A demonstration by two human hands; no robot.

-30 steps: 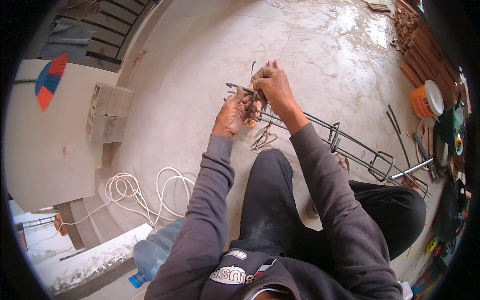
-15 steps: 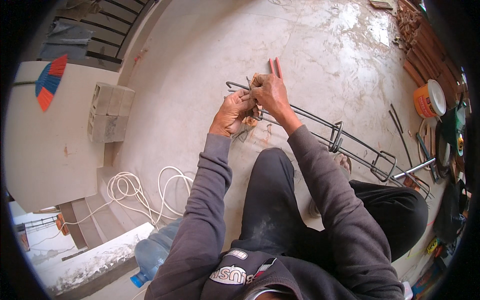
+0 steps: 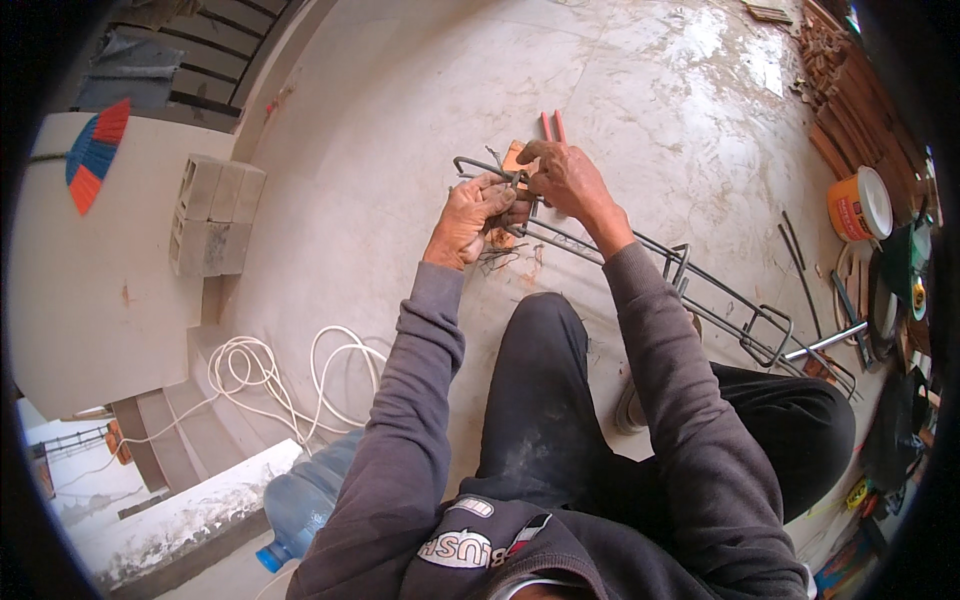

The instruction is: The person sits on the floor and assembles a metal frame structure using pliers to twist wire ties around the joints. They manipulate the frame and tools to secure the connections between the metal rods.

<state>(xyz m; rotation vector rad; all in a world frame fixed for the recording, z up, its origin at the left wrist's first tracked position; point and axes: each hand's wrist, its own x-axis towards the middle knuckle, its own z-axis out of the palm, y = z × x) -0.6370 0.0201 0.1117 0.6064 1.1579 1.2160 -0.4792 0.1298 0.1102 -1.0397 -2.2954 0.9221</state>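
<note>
A long cage of thin steel rebar (image 3: 720,292) with bent stirrups runs from the middle toward the lower right. My left hand (image 3: 468,222) is closed round its near-left end, where a stirrup meets the rods. Beside it, my right hand (image 3: 578,185) is over the same joint, index finger and thumb apart and the thumb side close to the bar. An orange brick (image 3: 516,156) is under the cage end, partly hidden by my hands. Short loose tie wires (image 3: 499,257) lie on the floor below. Behind my right hand, two red tool handles (image 3: 552,126) stick out.
Concrete blocks (image 3: 215,215) stand at the left near a broom (image 3: 98,155). A white cable coil (image 3: 250,372) and a blue water jug (image 3: 305,500) are at lower left. An orange bucket (image 3: 860,204), stacked tiles (image 3: 850,110) and loose rods (image 3: 800,270) are at the right.
My right hand has moved slightly right, its fingers parting from the pinch beside my left hand. More of the brick and the stirrup joint shows. My left hand stays at the cage end.
</note>
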